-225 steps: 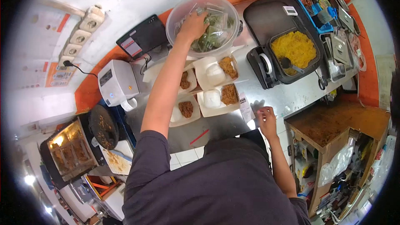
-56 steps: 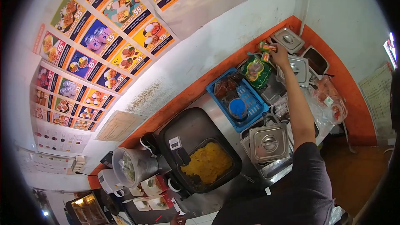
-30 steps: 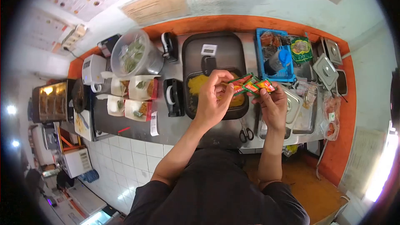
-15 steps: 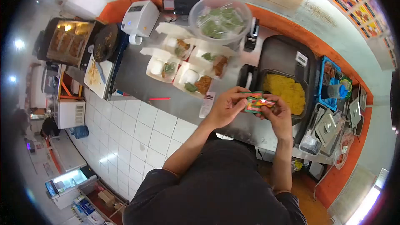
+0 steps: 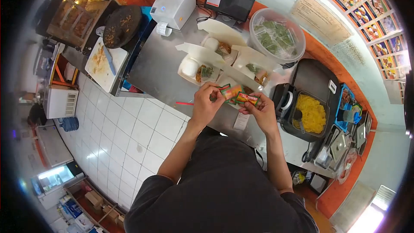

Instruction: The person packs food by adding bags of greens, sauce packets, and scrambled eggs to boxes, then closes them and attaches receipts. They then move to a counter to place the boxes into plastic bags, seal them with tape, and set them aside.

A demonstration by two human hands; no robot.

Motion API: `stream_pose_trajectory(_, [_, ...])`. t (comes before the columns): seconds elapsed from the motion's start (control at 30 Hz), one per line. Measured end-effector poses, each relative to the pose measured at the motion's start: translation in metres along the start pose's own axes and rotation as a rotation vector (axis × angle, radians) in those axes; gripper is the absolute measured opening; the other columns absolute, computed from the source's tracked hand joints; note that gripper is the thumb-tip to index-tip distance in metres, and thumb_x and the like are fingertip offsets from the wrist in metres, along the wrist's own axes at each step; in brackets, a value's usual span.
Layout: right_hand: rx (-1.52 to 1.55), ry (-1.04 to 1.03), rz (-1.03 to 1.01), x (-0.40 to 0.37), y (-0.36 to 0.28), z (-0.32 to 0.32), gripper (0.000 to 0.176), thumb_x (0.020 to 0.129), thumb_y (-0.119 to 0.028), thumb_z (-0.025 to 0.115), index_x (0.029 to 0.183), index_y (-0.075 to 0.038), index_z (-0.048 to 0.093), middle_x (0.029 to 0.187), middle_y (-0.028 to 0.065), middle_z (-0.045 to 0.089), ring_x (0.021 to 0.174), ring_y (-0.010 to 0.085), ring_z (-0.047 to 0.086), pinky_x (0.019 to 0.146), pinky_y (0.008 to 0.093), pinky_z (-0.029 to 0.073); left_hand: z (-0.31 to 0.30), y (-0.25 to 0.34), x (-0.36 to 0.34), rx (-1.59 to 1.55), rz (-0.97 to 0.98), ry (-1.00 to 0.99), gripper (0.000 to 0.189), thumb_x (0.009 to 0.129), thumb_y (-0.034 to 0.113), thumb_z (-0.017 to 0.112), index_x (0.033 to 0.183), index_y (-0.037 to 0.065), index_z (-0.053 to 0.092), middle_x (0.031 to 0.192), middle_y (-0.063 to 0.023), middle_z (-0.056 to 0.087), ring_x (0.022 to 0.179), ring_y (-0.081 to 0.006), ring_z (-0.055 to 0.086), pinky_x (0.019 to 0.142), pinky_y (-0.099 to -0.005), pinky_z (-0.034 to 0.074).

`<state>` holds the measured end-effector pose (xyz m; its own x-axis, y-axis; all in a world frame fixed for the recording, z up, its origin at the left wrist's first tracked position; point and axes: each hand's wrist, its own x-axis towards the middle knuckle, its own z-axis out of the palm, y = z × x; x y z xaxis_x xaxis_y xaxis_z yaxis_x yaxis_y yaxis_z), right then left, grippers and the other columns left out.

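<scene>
Between finger and thumb, my left hand (image 5: pixel 207 103) pinches a green and orange sauce sachet (image 5: pixel 232 91). My right hand (image 5: pixel 262 113) grips another sauce sachet (image 5: pixel 248 99), red with a green edge, close beside the first. Both hands hover over the near side of the open meal boxes, partly hiding the nearest one. In the left box (image 5: pixel 186 76) are a white mound of rice (image 5: pixel 189 67), browned food and a small clear bag of greens (image 5: pixel 207 73). Similar food lies in the boxes behind it.
A tub of bagged greens (image 5: pixel 277 34) stands behind the boxes, near a label printer (image 5: pixel 173 8) and a screen (image 5: pixel 229 2). To the right is a pan of yellow rice (image 5: pixel 309 114). A cutting board with a knife (image 5: pixel 108 60) lies left. A red straw-like stick (image 5: pixel 184 103) rests at the counter edge.
The view has turned, shifting the counter items. My hands have moved left from beside the yellow rice to the meal boxes. The sachets, bunched together before, are now spread apart between both hands.
</scene>
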<state>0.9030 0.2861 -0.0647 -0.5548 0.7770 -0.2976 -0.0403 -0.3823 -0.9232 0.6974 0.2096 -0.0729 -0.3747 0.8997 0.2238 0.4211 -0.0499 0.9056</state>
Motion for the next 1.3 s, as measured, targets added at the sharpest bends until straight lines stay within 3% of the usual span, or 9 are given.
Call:
stream_pose_trajectory(0.2, [0.276, 0.032, 0.074, 0.025, 0.023, 0.032, 0.026, 0.092, -0.008, 0.067, 0.114, 0.002, 0.057, 0.105, 0.0102, 0.068, 0.095, 0.0174, 0.067, 0.08, 0.0324, 0.056, -0.014, -0.007, 0.024, 0.001, 0.055, -0.005, 0.014, 0.075, -0.003, 0.07, 0.081, -0.004, 0.058, 0.094, -0.0128, 0.06, 0.07, -0.0215, 0.062, 0.063, -0.0323, 0.05])
stream_pose_trajectory(0.33, [0.041, 0.155, 0.022, 0.038, 0.026, 0.039, 0.024, 0.091, -0.009, 0.069, 0.11, 0.002, 0.06, 0.107, 0.0082, 0.067, 0.099, 0.0134, 0.063, 0.087, 0.03, 0.052, -0.027, -0.018, 0.034, -0.032, 0.107, -0.152, 0.012, 0.081, 0.0, 0.067, 0.085, -0.003, 0.057, 0.095, -0.0131, 0.058, 0.076, -0.0261, 0.062, 0.065, -0.0351, 0.05])
stream_pose_trajectory(0.4, [0.107, 0.031, -0.013, 0.04, 0.018, 0.039, 0.022, 0.09, -0.008, 0.071, 0.108, 0.001, 0.063, 0.107, 0.0065, 0.067, 0.098, 0.0113, 0.06, 0.089, 0.028, 0.048, -0.032, -0.021, 0.036, 0.003, 0.124, -0.211, 0.011, 0.084, 0.001, 0.065, 0.087, -0.003, 0.056, 0.095, -0.0131, 0.057, 0.079, -0.0276, 0.062, 0.066, -0.0358, 0.051])
stream_pose_trajectory(0.47, [0.127, 0.05, 0.038, 0.046, 0.021, 0.038, 0.023, 0.09, -0.006, 0.07, 0.11, 0.001, 0.062, 0.107, 0.0066, 0.067, 0.098, 0.0119, 0.061, 0.089, 0.028, 0.049, -0.037, -0.021, 0.042, 0.075, 0.223, -0.302, 0.01, 0.087, 0.003, 0.064, 0.09, -0.003, 0.056, 0.095, -0.0127, 0.057, 0.08, -0.0291, 0.061, 0.068, -0.0369, 0.051])
stream_pose_trajectory(0.6, [0.404, 0.066, 0.089, 0.055, 0.036, 0.033, 0.024, 0.09, -0.002, 0.068, 0.113, 0.0, 0.061, 0.106, 0.0076, 0.067, 0.096, 0.0139, 0.063, 0.086, 0.0278, 0.052, -0.038, -0.022, 0.045, 0.06, 0.215, -0.344, 0.01, 0.088, 0.003, 0.063, 0.091, -0.003, 0.055, 0.095, -0.0128, 0.056, 0.079, -0.0286, 0.061, 0.069, -0.0368, 0.05])
stream_pose_trajectory(0.83, [0.562, 0.007, 0.178, 0.061, 0.029, 0.031, 0.022, 0.089, 0.001, 0.068, 0.111, 0.0, 0.063, 0.104, 0.0085, 0.068, 0.091, 0.0127, 0.064, 0.083, 0.0266, 0.052, -0.053, -0.023, 0.062, 0.056, 0.116, -0.442, 0.012, 0.089, 0.004, 0.062, 0.089, -0.004, 0.054, 0.096, -0.0134, 0.056, 0.079, -0.029, 0.062, 0.07, -0.0359, 0.051])
stream_pose_trajectory(1.03, [-0.244, 0.053, 0.127, 0.056, -0.007, 0.003, 0.023, 0.081, -0.012, 0.079, 0.097, 0.0, 0.069, 0.086, 0.0005, 0.067, 0.073, 0.0067, 0.057, 0.066, 0.0217, 0.045, -0.085, -0.047, 0.076, 0.287, 0.11, -0.485, 0.016, 0.09, 0.01, 0.064, 0.091, -0.004, 0.056, 0.099, -0.0113, 0.057, 0.08, -0.0309, 0.062, 0.071, -0.0389, 0.051])
stream_pose_trajectory(1.17, [-0.366, 0.056, 0.041, 0.055, -0.005, 0.007, 0.02, 0.083, -0.01, 0.076, 0.098, 0.0, 0.068, 0.088, 0.0026, 0.068, 0.077, 0.0098, 0.06, 0.068, 0.0251, 0.047, -0.086, -0.054, 0.089, 0.318, 0.139, -0.328, 0.021, 0.09, 0.018, 0.067, 0.099, -0.001, 0.064, 0.104, -0.0091, 0.06, 0.084, -0.03, 0.064, 0.072, -0.039, 0.051])
stream_pose_trajectory(1.3, [-0.729, 0.059, -0.271, 0.056, -0.004, 0.003, 0.017, 0.085, -0.009, 0.072, 0.1, -0.001, 0.067, 0.094, 0.008, 0.069, 0.087, 0.016, 0.063, 0.075, 0.0295, 0.049, -0.081, -0.052, 0.096, 0.462, 0.118, -0.239, 0.023, 0.088, 0.018, 0.07, 0.102, 0.001, 0.067, 0.104, -0.0088, 0.063, 0.085, -0.029, 0.065, 0.072, -0.0377, 0.051])
